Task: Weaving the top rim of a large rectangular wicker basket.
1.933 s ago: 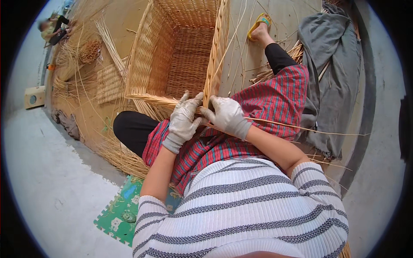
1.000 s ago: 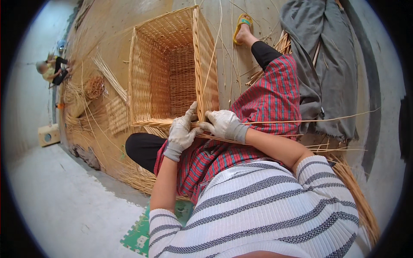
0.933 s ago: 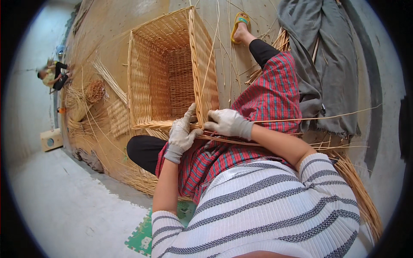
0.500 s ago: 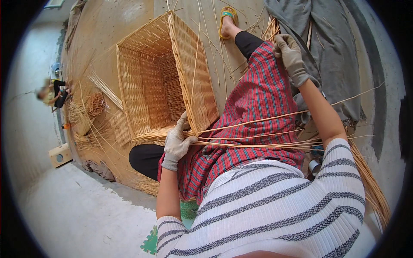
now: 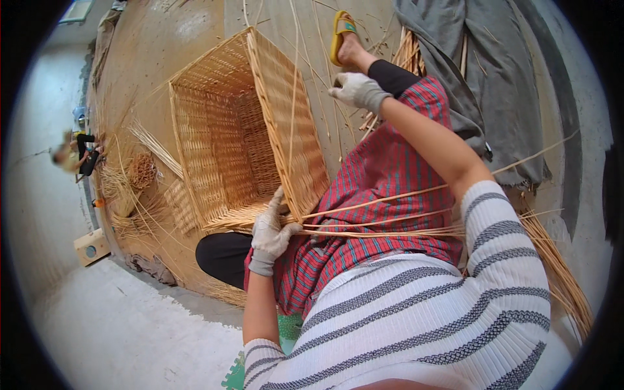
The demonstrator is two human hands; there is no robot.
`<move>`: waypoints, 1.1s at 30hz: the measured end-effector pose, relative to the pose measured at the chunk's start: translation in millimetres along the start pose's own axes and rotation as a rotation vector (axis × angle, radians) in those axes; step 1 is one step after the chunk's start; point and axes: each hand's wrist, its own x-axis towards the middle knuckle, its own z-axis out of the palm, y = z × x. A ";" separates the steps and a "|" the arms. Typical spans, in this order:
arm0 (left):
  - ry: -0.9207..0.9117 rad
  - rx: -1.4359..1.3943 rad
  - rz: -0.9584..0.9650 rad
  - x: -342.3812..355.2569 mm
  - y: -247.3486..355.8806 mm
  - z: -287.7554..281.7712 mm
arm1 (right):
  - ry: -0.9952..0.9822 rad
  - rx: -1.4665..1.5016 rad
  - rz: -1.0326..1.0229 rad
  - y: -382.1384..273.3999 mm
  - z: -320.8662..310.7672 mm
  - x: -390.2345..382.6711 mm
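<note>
A rectangular wicker basket (image 5: 299,123) lies tipped, with its hollow facing left and toward me. My left hand (image 5: 268,240), in a pale glove, grips the basket's near rim corner. Long willow strands (image 5: 383,233) run rightward from that corner across my red checked apron (image 5: 396,162). My right hand (image 5: 359,91), also gloved, is raised beyond my knee and near the yellow slipper (image 5: 339,39) on my foot. Its fingers are curled closed; what they hold, if anything, is too small to make out.
A grey cloth (image 5: 500,97) lies at the right over some sticks. Bundled willow rods (image 5: 559,279) are at the lower right. Loose strands and a coil of wicker (image 5: 142,170) lie left of the basket. Another person (image 5: 77,155) sits far left by the wall.
My right hand has moved left and a little forward, from beside the grey cloth to near the slipper. My left hand keeps its grip on the basket corner.
</note>
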 end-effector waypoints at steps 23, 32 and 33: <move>0.105 0.528 0.215 -9.1 -4.8 -3.6 | 0.143 -0.011 0.711 58.0 245.4 112.1; 0.131 0.589 0.236 -5.3 -12.1 3.2 | -0.037 -0.279 0.556 88.7 237.5 85.0; 0.133 0.593 0.245 -4.7 -14.4 3.4 | -0.105 -0.162 0.589 89.0 229.4 81.0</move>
